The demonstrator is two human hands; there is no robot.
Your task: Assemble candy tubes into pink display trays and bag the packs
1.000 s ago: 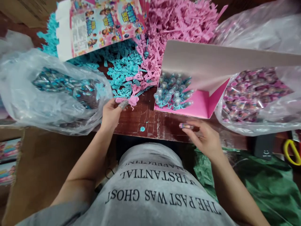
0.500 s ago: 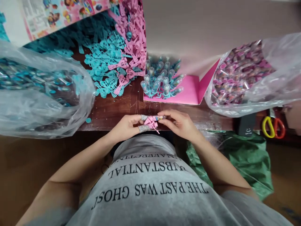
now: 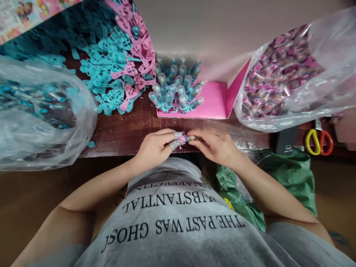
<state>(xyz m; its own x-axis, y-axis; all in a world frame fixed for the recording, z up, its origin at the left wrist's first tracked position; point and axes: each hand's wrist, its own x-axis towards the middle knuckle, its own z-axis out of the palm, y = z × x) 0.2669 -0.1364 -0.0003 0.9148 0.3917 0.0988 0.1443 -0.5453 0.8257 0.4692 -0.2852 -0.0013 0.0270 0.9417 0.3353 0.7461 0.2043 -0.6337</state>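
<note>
Near table edge – left hand (image 3: 155, 146) pinched on pink clip (image 3: 182, 140), right hand (image 3: 215, 145) pinched on small tube (image 3: 191, 138) – best pushed straight in, gently, keeping both level.

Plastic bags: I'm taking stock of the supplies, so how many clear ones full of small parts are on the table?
2. The bag of blue pieces lies at the left edge; the bag of pink pieces lies at the right, beside the pink box. Others may sit outside the frame.
</note>
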